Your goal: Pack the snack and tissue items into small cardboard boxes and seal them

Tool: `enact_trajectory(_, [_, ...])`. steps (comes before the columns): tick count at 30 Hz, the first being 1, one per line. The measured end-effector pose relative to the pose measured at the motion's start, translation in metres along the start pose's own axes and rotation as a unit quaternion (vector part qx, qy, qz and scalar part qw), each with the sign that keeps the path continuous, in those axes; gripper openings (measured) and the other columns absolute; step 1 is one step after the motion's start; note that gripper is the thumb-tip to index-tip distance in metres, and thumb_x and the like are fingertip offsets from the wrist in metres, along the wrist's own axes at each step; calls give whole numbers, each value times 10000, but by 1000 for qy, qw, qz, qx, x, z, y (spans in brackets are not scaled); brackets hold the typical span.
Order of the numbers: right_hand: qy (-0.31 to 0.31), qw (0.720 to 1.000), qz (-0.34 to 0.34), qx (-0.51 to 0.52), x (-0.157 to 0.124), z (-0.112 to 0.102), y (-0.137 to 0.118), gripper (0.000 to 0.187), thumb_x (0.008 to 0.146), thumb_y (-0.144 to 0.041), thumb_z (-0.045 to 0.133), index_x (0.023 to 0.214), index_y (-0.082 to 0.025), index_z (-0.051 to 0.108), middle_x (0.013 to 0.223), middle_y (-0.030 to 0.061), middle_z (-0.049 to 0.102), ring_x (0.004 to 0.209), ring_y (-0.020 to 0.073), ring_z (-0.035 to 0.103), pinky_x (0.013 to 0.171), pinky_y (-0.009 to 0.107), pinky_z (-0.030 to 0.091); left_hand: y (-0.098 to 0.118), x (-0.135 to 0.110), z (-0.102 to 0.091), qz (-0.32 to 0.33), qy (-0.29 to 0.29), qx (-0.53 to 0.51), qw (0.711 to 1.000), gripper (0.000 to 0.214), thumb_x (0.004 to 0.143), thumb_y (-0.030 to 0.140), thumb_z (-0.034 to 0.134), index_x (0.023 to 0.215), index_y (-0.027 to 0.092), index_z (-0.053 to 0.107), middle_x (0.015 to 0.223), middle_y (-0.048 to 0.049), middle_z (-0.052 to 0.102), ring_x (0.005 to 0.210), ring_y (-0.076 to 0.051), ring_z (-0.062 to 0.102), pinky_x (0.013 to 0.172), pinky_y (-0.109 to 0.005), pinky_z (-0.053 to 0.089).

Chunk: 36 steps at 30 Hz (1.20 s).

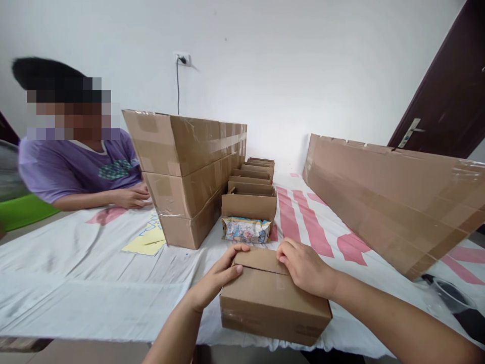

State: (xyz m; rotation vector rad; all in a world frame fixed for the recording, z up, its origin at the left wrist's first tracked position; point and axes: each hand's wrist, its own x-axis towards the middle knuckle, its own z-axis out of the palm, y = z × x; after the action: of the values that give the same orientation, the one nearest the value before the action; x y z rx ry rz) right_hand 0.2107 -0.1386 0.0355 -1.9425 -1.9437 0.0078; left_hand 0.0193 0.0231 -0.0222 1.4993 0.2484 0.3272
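Cardboard box sits at the near edge of the tabletop, top flaps folded down. Left hand and right hand lie open on the flaps, gripping nothing. Even pressure from both should, I'd judge, keep the seam flush.

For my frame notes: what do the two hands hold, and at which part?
Both hold the cardboard box at its far top edge, over the closed flaps: left hand at the left corner, right hand at the right.
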Motion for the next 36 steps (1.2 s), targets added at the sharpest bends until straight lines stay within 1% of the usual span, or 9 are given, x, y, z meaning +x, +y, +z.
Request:
enact_trajectory(3, [-8, 999, -10, 34, -3, -5, -1, 220, 855, -61, 421, 989, -195, 533, 1017, 70, 582, 932, 196, 534, 821, 354, 454, 0, 0, 0, 0, -3, 0, 1000, 449, 804, 469, 555, 1194, 306, 402, 1163, -14, 503, 991, -239, 488, 842, -323, 364])
enact_trajectory(5, [-22, 998, -19, 51, -4, -8, -2, 218, 857, -73, 435, 1002, -198, 539, 1041, 73, 577, 969, 199, 532, 857, 362, 454, 0, 1, 0, 0, -5, 1, 1000, 447, 807, 466, 555, 1195, 306, 401, 1160, -15, 505, 998, -241, 489, 845, -326, 367])
enact_trajectory(11, [-25, 996, -18, 78, -6, -12, -3, 168, 842, -69, 465, 903, -201, 549, 967, 53, 583, 930, 187, 533, 844, 346, 461, -1, 1, -1, 0, 3, 9, 1000, 450, 801, 473, 558, 1193, 305, 413, 1161, -14, 503, 1026, -250, 471, 858, -330, 362])
enact_trajectory(16, [-19, 997, -2, 79, -1, -9, -1, 178, 859, -90, 482, 957, -208, 574, 974, 45, 595, 886, 174, 560, 805, 322, 464, -2, 1, -1, 3, -2, -7, 1000, 455, 805, 471, 569, 1196, 305, 408, 1163, -9, 505, 1018, -238, 482, 858, -325, 368])
enact_trajectory(21, [-22, 1000, -11, 19, 5, -4, -2, 159, 884, -96, 439, 830, -198, 549, 894, 31, 575, 788, 157, 543, 718, 290, 436, -2, 1, -2, 7, -2, 3, 1000, 444, 809, 455, 564, 1196, 304, 406, 1176, -11, 499, 1032, -244, 475, 859, -325, 364])
enact_trajectory(25, [-41, 999, -10, -4, 4, -5, -1, 139, 870, -92, 422, 825, -193, 506, 877, 35, 566, 741, 161, 521, 667, 294, 420, -1, 1, -2, 2, -10, 1, 1000, 445, 813, 453, 553, 1200, 303, 394, 1183, -19, 499, 1016, -246, 483, 841, -326, 371])
enact_trajectory(29, [-16, 999, 0, 45, 0, -8, 4, 147, 882, -97, 421, 913, -189, 531, 923, 46, 589, 812, 168, 559, 721, 297, 455, -1, 1, -1, 4, -9, -1, 1000, 444, 812, 460, 556, 1194, 304, 394, 1156, -10, 500, 1004, -238, 487, 837, -319, 369])
enact_trajectory(32, [-12, 998, -23, 58, -1, -8, 6, 200, 890, -101, 450, 1001, -204, 581, 1009, 47, 608, 902, 166, 584, 803, 296, 468, -2, 1, -1, 8, -6, 5, 1000, 444, 813, 460, 557, 1195, 302, 394, 1175, -8, 498, 1027, -240, 480, 851, -318, 367])
enact_trajectory(36, [3, 998, -66, -19, -1, -4, 5, 205, 901, -98, 439, 892, -200, 616, 933, 42, 623, 846, 169, 585, 756, 293, 466, -2, 1, -2, 6, -2, 7, 1000, 451, 812, 459, 559, 1200, 297, 394, 1174, -9, 497, 1024, -234, 480, 856, -318, 371])
